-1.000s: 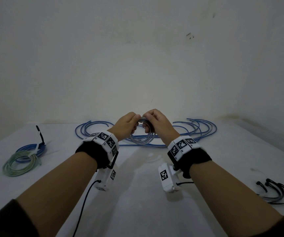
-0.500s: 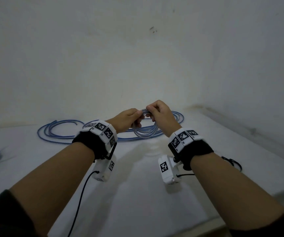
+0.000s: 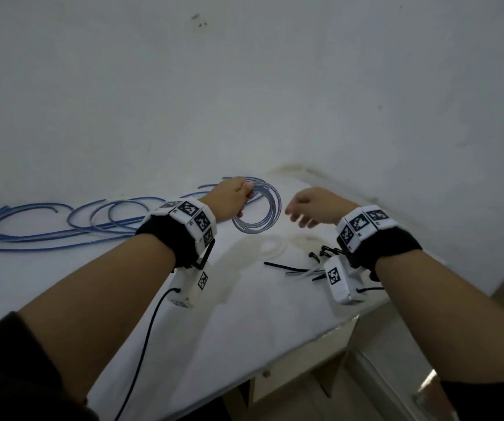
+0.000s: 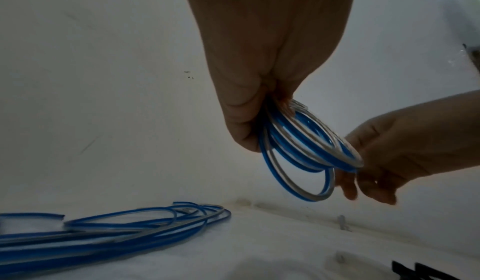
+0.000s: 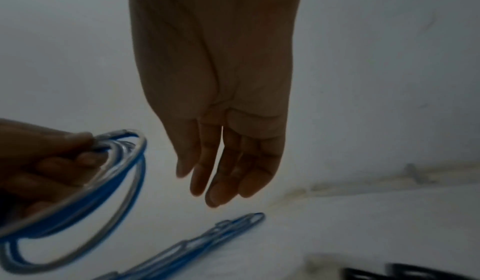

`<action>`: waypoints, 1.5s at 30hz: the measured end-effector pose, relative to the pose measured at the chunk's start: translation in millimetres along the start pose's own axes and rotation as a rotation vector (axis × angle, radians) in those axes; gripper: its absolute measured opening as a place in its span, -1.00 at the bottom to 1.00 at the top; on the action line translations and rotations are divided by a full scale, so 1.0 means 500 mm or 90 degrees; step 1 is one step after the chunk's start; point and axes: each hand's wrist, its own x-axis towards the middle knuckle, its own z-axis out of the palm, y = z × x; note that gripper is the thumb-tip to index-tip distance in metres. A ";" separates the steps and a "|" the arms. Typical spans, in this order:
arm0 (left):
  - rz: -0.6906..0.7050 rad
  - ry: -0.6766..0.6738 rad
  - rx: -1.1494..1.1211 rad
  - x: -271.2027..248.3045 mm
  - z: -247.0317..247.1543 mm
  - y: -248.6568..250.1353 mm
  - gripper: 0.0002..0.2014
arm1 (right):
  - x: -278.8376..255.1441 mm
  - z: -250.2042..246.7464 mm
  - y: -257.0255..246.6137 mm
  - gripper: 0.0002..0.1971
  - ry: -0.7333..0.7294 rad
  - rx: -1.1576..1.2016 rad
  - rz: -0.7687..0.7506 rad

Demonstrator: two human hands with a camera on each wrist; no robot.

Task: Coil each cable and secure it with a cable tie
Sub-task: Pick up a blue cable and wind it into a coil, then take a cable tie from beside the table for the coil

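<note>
Holding the coiled cable (image 3: 258, 209) up off the white table (image 3: 244, 323), the left hand (image 3: 229, 199) has its fingers curled round the top of the loops, so the coil hangs below the knuckles. The right hand (image 3: 314, 206) sits just beside it, palm down, fingers loose and nearly straight, gripping nothing. Both forearms reach forward side by side. Loose blue cable (image 3: 47, 223) sprawls on the table to the left, and black cable ties (image 3: 293, 268) lie under the right wrist.
</note>
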 end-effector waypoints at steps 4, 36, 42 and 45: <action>-0.027 -0.025 -0.025 0.002 0.040 0.000 -0.65 | -0.027 -0.006 0.063 -0.92 -0.119 -0.193 0.049; -0.134 0.127 0.034 -0.033 -0.065 -0.072 -0.62 | 0.007 0.056 -0.045 -0.81 0.021 0.261 -0.098; -0.170 0.206 0.092 -0.076 -0.148 -0.107 -0.62 | 0.034 0.137 -0.168 -0.83 -0.071 0.481 -0.216; -0.176 0.247 0.084 -0.099 -0.194 -0.130 -0.65 | 0.054 0.189 -0.226 -0.85 -0.115 0.512 -0.257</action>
